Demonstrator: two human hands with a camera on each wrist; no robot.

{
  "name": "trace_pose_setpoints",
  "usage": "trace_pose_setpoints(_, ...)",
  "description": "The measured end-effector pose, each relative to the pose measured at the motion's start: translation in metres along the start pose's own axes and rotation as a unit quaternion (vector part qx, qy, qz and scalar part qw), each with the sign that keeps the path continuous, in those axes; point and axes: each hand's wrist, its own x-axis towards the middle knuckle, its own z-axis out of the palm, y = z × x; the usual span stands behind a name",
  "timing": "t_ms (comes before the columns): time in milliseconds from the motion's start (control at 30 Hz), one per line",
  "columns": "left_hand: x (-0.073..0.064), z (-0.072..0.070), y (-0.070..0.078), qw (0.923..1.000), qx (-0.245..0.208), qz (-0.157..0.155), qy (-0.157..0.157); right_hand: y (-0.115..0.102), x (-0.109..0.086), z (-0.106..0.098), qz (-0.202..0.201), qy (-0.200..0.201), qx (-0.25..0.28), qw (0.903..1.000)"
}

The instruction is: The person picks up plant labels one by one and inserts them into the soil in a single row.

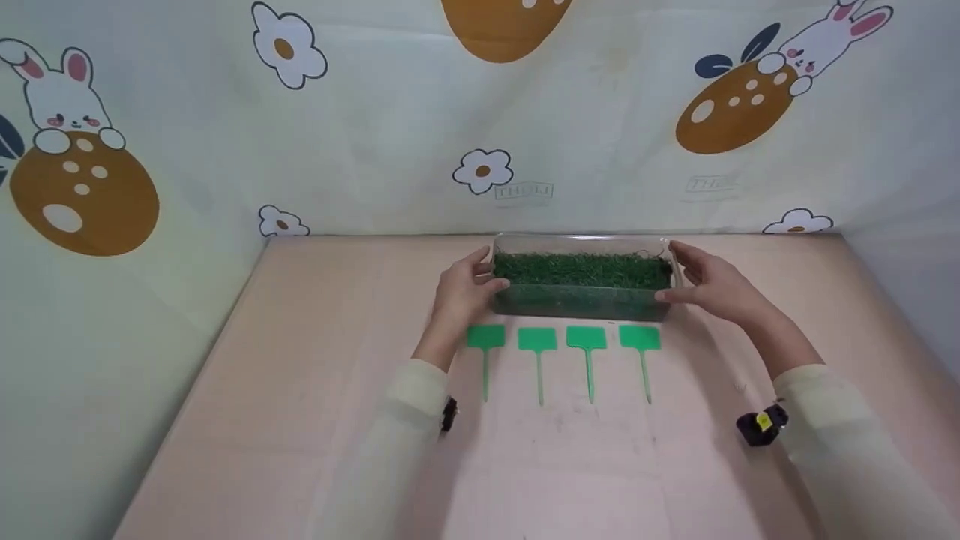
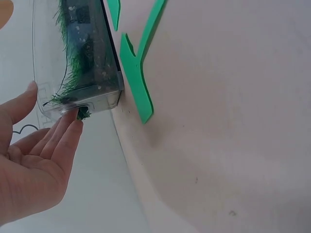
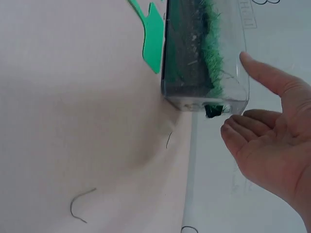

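Observation:
A clear plastic box (image 1: 581,301) with green artificial grass (image 1: 585,270) inside stands near the table's back edge, between both hands. My left hand (image 1: 459,300) is at its left end, the thumb by the front rim and extended fingers touching the end wall near a slot. At the opposite end, my right hand (image 1: 720,285) has its thumb against the rim and its relaxed fingers beside the corner. Several green plant labels lie in a row before the box, including a left one (image 1: 486,336) and a right one (image 1: 640,337), stems toward me.
The pale pink table (image 1: 570,480) meets a white wall covering (image 1: 375,150) printed with rabbits, flowers and brown shapes right behind the box. A few thin dark strands, one a curved thread (image 3: 73,206), lie on the table near the right hand.

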Motion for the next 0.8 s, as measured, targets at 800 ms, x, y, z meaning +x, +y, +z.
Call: trace_pose_setpoints(800,0.001,-0.007,0.001,0.9980,0.055,0.000,-0.030,-0.017,0.025,-0.033,-0.006,-0.111,-0.120,0.9865)
